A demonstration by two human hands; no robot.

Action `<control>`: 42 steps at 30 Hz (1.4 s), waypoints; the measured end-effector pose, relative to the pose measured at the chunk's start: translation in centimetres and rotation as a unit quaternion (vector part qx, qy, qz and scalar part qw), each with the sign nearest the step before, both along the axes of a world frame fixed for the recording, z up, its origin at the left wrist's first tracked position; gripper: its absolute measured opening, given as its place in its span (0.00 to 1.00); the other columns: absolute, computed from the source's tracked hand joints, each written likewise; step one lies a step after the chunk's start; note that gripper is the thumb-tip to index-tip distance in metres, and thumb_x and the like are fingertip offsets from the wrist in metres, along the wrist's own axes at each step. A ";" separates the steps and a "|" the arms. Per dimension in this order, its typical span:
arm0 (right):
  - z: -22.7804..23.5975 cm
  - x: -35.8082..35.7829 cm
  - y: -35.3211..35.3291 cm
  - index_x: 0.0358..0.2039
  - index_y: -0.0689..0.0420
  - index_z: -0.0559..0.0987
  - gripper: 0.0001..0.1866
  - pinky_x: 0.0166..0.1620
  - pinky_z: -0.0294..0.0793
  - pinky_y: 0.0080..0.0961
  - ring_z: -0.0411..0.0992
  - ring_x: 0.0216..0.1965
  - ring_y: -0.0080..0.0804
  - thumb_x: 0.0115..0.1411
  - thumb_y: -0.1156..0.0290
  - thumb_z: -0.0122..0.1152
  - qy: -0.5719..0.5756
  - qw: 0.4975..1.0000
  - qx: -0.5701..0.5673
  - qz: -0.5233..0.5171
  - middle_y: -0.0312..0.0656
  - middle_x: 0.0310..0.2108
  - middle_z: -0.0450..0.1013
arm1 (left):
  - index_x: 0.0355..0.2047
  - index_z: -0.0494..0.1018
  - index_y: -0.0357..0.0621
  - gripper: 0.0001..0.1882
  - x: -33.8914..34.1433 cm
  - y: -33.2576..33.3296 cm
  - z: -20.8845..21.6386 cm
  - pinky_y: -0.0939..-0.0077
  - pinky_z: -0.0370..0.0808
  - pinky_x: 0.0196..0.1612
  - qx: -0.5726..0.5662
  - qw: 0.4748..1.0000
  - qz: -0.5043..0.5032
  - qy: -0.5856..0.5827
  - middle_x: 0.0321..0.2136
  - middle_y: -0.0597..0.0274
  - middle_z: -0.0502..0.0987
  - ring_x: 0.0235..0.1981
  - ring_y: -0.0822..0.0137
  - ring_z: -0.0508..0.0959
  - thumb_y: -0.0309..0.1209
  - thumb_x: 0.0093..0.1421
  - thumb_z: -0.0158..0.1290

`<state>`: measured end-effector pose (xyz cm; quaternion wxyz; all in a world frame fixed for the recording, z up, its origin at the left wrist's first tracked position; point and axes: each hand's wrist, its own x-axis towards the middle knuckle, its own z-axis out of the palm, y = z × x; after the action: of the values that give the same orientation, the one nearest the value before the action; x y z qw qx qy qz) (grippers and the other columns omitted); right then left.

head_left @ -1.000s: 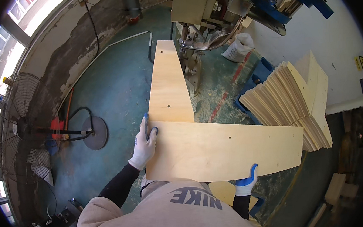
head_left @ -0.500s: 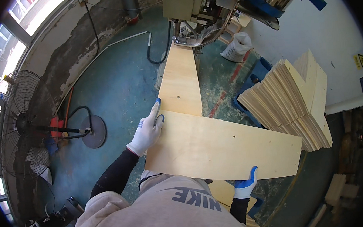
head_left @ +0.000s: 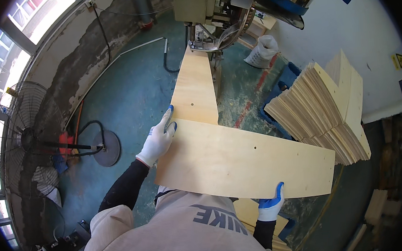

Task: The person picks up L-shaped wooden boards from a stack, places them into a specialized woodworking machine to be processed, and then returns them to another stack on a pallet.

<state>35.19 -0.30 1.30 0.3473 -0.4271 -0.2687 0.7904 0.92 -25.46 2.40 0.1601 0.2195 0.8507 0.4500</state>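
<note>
A wide, pale plywood panel (head_left: pixel 227 159) with a small dark hole lies level in front of my body. My left hand (head_left: pixel 157 140), in a white glove with blue fingertips, grips its far left corner; one fingertip reaches the edge of a second plywood panel (head_left: pixel 193 86). My right hand (head_left: pixel 271 205), gloved alike, holds the near edge towards the right, thumb on top and the other fingers hidden below. The second panel narrows away from me, its far end under the head of a green machine (head_left: pixel 196 5). The near panel's left part meets or overlaps its near end.
Stacked plywood panels (head_left: pixel 311 112) lean at the right beside a blue pallet (head_left: pixel 275 103). More panels (head_left: pixel 248 211) lie below my right forearm. A white sack (head_left: pixel 262 52) stands near the wall. On the left is a floor fan (head_left: pixel 27 139) with a round base (head_left: pixel 106 148).
The view has shifted slightly, so the machine and far panel appear a little further left. My left hand and the near panel's left end also sit slightly further left. Both hands keep their grip.
</note>
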 end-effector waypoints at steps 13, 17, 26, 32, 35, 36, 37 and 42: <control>0.1 0.1 -0.6 0.63 0.57 0.69 0.27 0.59 0.74 0.37 0.72 0.58 0.37 0.72 0.53 0.53 0.006 1.000 0.005 -0.009 0.42 0.60 0.71 | 0.70 0.57 0.35 0.29 0.7 0.1 0.1 0.71 0.65 0.65 0.026 0.999 0.029 -0.031 0.64 0.39 0.67 0.66 0.56 0.70 0.28 0.70 0.48; -0.2 -0.2 -0.6 0.64 0.57 0.69 0.27 0.59 0.74 0.37 0.72 0.58 0.37 0.72 0.53 0.52 0.003 1.000 0.010 -0.019 0.43 0.59 0.72 | 0.69 0.58 0.34 0.29 0.5 0.3 0.2 0.73 0.65 0.64 0.027 0.999 0.023 -0.007 0.64 0.38 0.68 0.65 0.60 0.70 0.27 0.70 0.48; -0.1 -3.0 1.9 0.63 0.58 0.70 0.26 0.60 0.73 0.35 0.72 0.58 0.35 0.73 0.54 0.52 0.020 0.999 0.029 -0.005 0.42 0.58 0.72 | 0.68 0.62 0.38 0.28 -3.0 2.3 2.5 0.72 0.74 0.50 0.081 0.994 0.065 -0.037 0.49 0.34 0.78 0.47 0.55 0.83 0.31 0.69 0.50; -1.8 -12.8 6.0 0.60 0.58 0.72 0.22 0.59 0.73 0.31 0.72 0.57 0.32 0.73 0.57 0.54 0.127 0.990 0.042 0.038 0.41 0.58 0.74 | 0.66 0.66 0.46 0.25 -13.9 5.4 0.5 0.66 0.76 0.42 -0.002 0.995 0.064 0.072 0.40 0.35 0.79 0.35 0.49 0.83 0.35 0.69 0.49; -2.9 -16.1 8.4 0.60 0.59 0.72 0.22 0.60 0.75 0.33 0.74 0.56 0.34 0.73 0.59 0.54 0.128 0.991 0.025 0.028 0.42 0.57 0.75 | 0.65 0.68 0.47 0.25 -17.0 7.2 0.0 0.65 0.76 0.40 -0.009 0.994 0.073 0.076 0.37 0.36 0.79 0.32 0.49 0.81 0.36 0.69 0.49; -3.4 -16.8 9.2 0.60 0.59 0.72 0.22 0.60 0.75 0.33 0.74 0.57 0.34 0.73 0.59 0.54 0.132 0.991 0.020 0.025 0.43 0.57 0.74 | 0.65 0.68 0.47 0.25 -17.7 8.3 -0.1 0.66 0.75 0.40 -0.006 0.995 0.067 0.071 0.37 0.37 0.79 0.32 0.50 0.80 0.36 0.70 0.49; -3.5 -17.4 9.5 0.60 0.59 0.72 0.22 0.60 0.75 0.33 0.74 0.57 0.34 0.73 0.59 0.54 0.138 0.990 0.015 0.030 0.43 0.57 0.74 | 0.66 0.67 0.47 0.25 -18.4 8.3 -0.1 0.66 0.75 0.40 -0.003 0.995 0.068 0.068 0.36 0.38 0.79 0.31 0.50 0.80 0.36 0.70 0.49; -4.0 -18.4 10.4 0.61 0.59 0.71 0.22 0.60 0.75 0.34 0.74 0.57 0.35 0.73 0.59 0.55 0.125 0.991 0.014 0.045 0.42 0.57 0.74 | 0.65 0.68 0.48 0.23 -19.6 8.2 -2.8 0.69 0.74 0.37 -0.026 0.995 0.053 0.085 0.31 0.45 0.77 0.28 0.56 0.77 0.35 0.72 0.47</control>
<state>16.82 10.14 -2.66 0.3481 -0.3074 -0.2532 0.8487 -18.68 -17.28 -0.38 0.0692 0.2073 0.8828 0.4158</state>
